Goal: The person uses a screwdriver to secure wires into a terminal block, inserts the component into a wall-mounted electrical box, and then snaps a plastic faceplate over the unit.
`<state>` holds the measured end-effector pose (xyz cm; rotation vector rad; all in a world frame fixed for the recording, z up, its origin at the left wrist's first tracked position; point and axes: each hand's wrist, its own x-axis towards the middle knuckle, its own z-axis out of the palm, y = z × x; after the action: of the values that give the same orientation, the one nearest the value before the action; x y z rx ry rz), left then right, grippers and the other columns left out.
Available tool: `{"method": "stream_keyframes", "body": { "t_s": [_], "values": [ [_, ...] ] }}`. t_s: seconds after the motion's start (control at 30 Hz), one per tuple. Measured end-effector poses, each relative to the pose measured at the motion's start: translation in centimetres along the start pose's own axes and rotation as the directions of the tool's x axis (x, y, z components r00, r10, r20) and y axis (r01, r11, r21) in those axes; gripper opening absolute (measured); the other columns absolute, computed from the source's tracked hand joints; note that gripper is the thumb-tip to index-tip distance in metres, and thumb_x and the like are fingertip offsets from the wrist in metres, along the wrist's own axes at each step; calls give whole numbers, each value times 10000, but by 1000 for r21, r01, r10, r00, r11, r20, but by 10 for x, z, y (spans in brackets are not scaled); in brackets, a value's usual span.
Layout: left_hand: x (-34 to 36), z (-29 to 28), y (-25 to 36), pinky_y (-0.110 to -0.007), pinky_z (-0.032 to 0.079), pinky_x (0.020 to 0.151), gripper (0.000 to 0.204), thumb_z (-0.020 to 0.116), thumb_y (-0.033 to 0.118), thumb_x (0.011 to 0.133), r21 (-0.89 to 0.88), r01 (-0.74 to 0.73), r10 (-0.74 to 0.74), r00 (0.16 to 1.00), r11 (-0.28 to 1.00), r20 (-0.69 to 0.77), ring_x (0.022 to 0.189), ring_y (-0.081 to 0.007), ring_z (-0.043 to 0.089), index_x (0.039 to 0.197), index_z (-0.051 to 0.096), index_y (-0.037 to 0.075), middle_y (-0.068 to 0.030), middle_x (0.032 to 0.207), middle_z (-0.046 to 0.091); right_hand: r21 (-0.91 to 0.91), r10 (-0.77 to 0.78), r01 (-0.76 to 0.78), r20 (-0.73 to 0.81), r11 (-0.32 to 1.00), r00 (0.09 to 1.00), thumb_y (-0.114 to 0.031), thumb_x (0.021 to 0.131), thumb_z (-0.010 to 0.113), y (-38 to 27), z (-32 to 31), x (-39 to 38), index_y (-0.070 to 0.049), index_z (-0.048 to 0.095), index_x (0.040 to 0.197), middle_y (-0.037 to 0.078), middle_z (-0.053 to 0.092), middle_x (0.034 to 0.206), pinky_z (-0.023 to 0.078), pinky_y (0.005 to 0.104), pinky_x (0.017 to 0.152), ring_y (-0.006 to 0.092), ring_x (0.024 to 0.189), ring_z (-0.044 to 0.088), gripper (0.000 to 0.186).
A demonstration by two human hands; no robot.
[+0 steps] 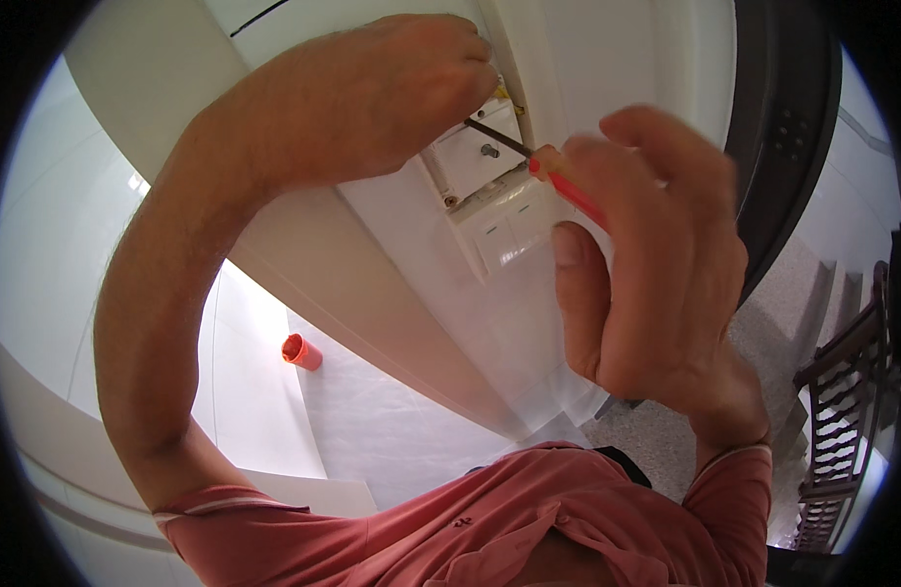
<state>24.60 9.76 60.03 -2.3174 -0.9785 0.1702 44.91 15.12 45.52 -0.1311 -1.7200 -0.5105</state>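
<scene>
The right hand [656, 274] is gripping a screwdriver [542, 167], its length slanting up-left across a white wall plate [467, 168] toward the left hand [436, 83] — whose hold I cannot tell. A red bin [301, 352] is resting on the floor [372, 401] — contents unclear.

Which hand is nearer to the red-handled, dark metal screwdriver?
Right: the right hand holds the screwdriver by its handle; the left hand is at upper left, near its tip.
</scene>
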Motion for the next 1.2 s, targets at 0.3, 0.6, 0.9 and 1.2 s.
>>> {"method": "stream_keyframes", "body": {
  "t_s": [0.3,0.6,0.9,1.2],
  "values": [
    [-5,3,1,-436,551,838,168,670,-23,818,45,73,-76,996,996,48,925,-333,631,983,694,-48,-165,947,616,36,131,-134,90,990,987,43,940,702,-7,-1,-3,87,614,1184,180,659,1017,542,308,614,272,825,677,263],
    [-2,-3,12,-417,571,873,173,678,-55,820,134,38,-44,998,990,46,952,-327,653,991,705,-41,-157,980,638,32,81,-80,-10,996,997,18,938,731,-14,-11,-2,43,660,1086,102,671,842,539,293,589,246,762,688,166],
    [-2,-5,13,-424,568,854,133,679,-52,826,47,106,-107,994,993,13,946,-327,652,958,692,-38,-151,967,630,25,122,-127,162,992,979,11,885,776,-14,-26,8,46,671,1071,116,680,909,536,354,579,276,766,688,216],
    [9,-29,12,-392,557,874,82,617,-29,911,109,65,-101,922,992,373,946,-312,642,965,659,-75,-187,938,678,29,120,-135,297,990,947,-10,884,792,-16,-30,15,36,668,1066,138,710,903,538,346,576,274,670,697,225]
  ]
}}
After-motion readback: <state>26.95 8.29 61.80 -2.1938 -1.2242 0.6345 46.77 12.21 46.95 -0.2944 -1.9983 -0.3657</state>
